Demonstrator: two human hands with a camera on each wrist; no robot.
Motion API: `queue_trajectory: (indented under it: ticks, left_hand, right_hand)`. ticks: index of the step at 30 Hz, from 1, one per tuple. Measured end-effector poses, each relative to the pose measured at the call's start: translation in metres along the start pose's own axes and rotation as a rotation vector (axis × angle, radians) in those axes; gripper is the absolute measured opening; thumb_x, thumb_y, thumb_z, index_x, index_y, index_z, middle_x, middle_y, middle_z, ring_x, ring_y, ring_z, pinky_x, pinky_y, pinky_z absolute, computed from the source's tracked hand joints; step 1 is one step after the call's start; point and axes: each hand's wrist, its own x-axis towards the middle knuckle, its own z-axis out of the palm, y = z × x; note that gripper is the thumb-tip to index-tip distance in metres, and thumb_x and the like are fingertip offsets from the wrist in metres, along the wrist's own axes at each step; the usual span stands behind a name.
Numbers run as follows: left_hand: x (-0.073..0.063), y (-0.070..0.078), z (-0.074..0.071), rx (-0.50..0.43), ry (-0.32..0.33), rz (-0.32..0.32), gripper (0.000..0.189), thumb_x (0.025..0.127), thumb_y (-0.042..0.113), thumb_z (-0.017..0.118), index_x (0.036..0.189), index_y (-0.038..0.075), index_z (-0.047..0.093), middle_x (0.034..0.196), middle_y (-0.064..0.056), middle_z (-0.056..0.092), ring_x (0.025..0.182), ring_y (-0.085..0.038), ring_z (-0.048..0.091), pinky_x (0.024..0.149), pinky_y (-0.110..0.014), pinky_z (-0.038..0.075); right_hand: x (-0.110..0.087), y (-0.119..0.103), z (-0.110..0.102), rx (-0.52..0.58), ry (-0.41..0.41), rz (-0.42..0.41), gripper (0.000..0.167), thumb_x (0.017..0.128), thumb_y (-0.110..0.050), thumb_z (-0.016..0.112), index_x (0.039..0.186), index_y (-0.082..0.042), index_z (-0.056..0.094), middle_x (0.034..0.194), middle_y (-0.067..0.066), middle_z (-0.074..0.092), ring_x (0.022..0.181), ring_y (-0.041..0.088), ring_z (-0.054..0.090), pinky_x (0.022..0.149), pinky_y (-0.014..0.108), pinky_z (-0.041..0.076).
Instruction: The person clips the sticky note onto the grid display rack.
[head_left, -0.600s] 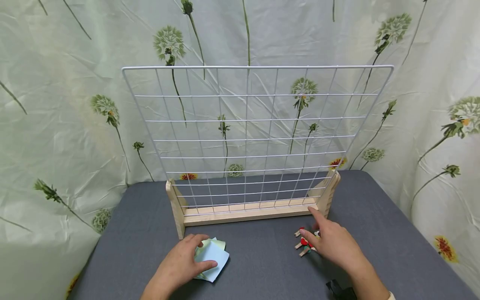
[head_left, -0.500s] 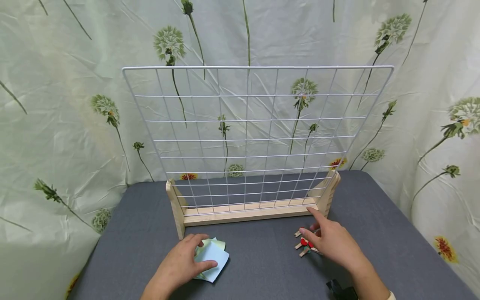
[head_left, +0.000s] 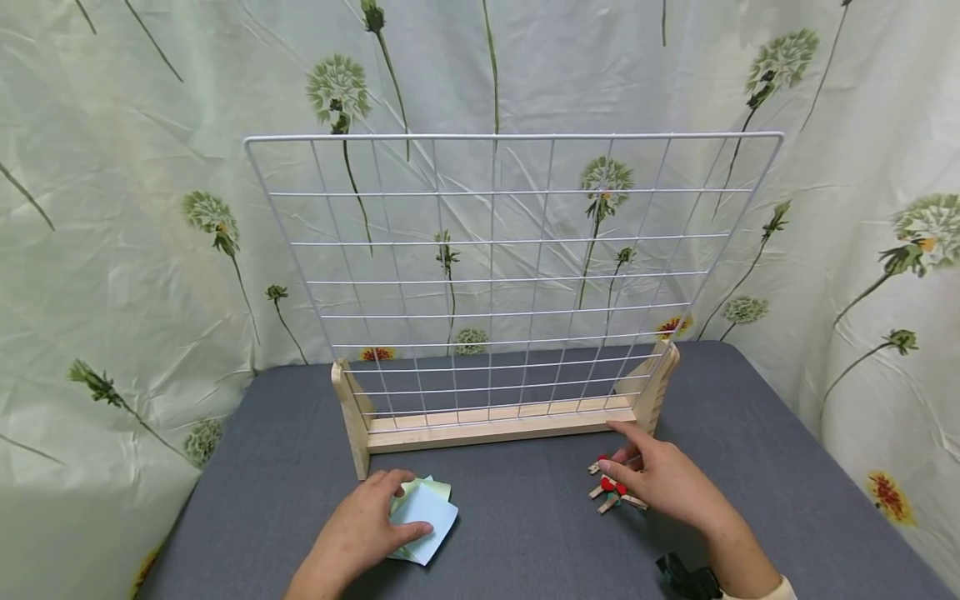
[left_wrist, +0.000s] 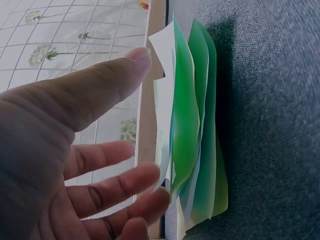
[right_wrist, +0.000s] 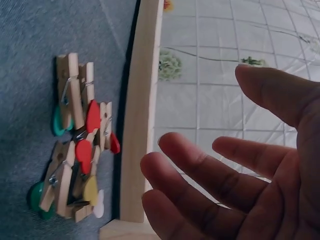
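A small stack of pale blue and green paper sheets lies on the table at front left. My left hand hovers over its left side with thumb and fingers spread, gripping nothing. In the left wrist view the sheets are curled and fan apart beside the fingertips. To the right, a little pile of wooden mini clothespins sits below my right hand, whose fingers are loosely extended and hold nothing. Red, green, yellow and white decorations show on the clothespins in the right wrist view.
A white wire grid stands upright in a wooden base behind both hands. A black object is by the right wrist, partly cut off. Floral cloth hangs behind the dark grey table.
My right hand has shifted slightly, its index fingertip moving left and nearer to me. The left hand stays almost still over the papers. The whole head view has shifted a touch.
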Motion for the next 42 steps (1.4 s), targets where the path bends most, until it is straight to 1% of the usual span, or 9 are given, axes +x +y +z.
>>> queue_trajectory:
  ticks: [7,11,17,24,28,32,37,39,42]
  left_hand:
    - [-0.002,0.002,-0.001,-0.006,-0.025,-0.038,0.076,0.064,0.052,0.093,0.123,0.014,0.065,0.101,0.001,0.065,0.09,-0.014,0.064,0.077,-0.039,0.053]
    - [-0.003,0.003,0.0,0.017,-0.035,-0.05,0.082,0.06,0.055,0.094,0.124,0.013,0.065,0.102,0.0,0.065,0.088,-0.015,0.062,0.077,-0.041,0.052]
    - [-0.001,0.005,0.002,0.047,-0.075,-0.08,0.087,0.057,0.056,0.095,0.125,0.012,0.064,0.107,-0.003,0.066,0.091,-0.019,0.063,0.079,-0.045,0.053]
    - [-0.002,0.004,0.006,0.058,-0.051,-0.058,0.088,0.053,0.05,0.098,0.124,0.011,0.064,0.109,-0.006,0.067,0.092,-0.024,0.066,0.077,-0.046,0.054]
    - [-0.001,0.004,0.009,0.071,-0.048,-0.061,0.088,0.052,0.046,0.1,0.124,0.01,0.064,0.107,-0.007,0.067,0.09,-0.025,0.066,0.075,-0.046,0.054]
    - [-0.001,0.004,0.01,0.062,-0.035,-0.069,0.086,0.052,0.04,0.1,0.124,0.009,0.064,0.105,-0.008,0.068,0.087,-0.024,0.065,0.073,-0.045,0.053]
    - [-0.001,0.003,0.009,0.024,-0.002,-0.057,0.076,0.058,0.028,0.099,0.121,0.008,0.063,0.087,-0.002,0.064,0.075,-0.016,0.058,0.065,-0.037,0.047]
    - [0.0,0.003,0.008,0.002,-0.005,-0.058,0.07,0.061,0.022,0.098,0.12,0.008,0.063,0.08,0.001,0.061,0.07,-0.014,0.053,0.061,-0.035,0.043]
    - [0.001,0.004,0.006,-0.019,-0.018,-0.067,0.059,0.065,0.017,0.095,0.115,0.009,0.063,0.077,0.003,0.06,0.066,-0.012,0.051,0.059,-0.033,0.041]
  right_hand:
    - [0.003,0.004,0.002,0.025,-0.027,-0.018,0.068,0.094,-0.037,0.073,0.148,-0.005,0.047,0.099,0.001,0.073,0.086,0.012,0.067,0.072,0.034,0.053]
    - [0.004,0.005,0.002,0.029,-0.021,-0.034,0.068,0.094,-0.038,0.074,0.148,-0.004,0.048,0.098,0.0,0.073,0.085,0.011,0.067,0.071,0.032,0.053]
    - [0.006,0.008,0.005,0.019,-0.006,-0.054,0.067,0.094,-0.037,0.074,0.146,-0.003,0.05,0.096,-0.002,0.072,0.083,0.009,0.065,0.07,0.028,0.052]
    - [0.007,0.011,0.008,0.006,-0.006,-0.032,0.065,0.094,-0.037,0.074,0.145,-0.003,0.052,0.094,-0.001,0.072,0.082,0.008,0.065,0.07,0.03,0.052]
    - [0.007,0.012,0.009,-0.003,-0.003,-0.028,0.065,0.094,-0.037,0.073,0.144,-0.002,0.052,0.094,-0.001,0.072,0.081,0.009,0.065,0.07,0.031,0.052]
    - [0.008,0.012,0.009,-0.012,-0.002,-0.026,0.064,0.094,-0.036,0.073,0.144,-0.002,0.052,0.094,-0.001,0.072,0.083,0.01,0.066,0.071,0.032,0.052]
    - [0.009,0.012,0.009,-0.016,-0.002,-0.013,0.064,0.094,-0.036,0.074,0.144,-0.002,0.052,0.093,0.0,0.072,0.082,0.011,0.065,0.071,0.034,0.052]
    - [0.01,0.012,0.009,-0.021,0.0,-0.01,0.064,0.094,-0.037,0.074,0.144,-0.003,0.053,0.093,0.0,0.072,0.081,0.011,0.065,0.071,0.034,0.052]
    - [0.01,0.013,0.009,-0.026,0.005,-0.01,0.064,0.094,-0.036,0.074,0.143,-0.003,0.053,0.093,0.0,0.072,0.081,0.011,0.064,0.071,0.034,0.052]
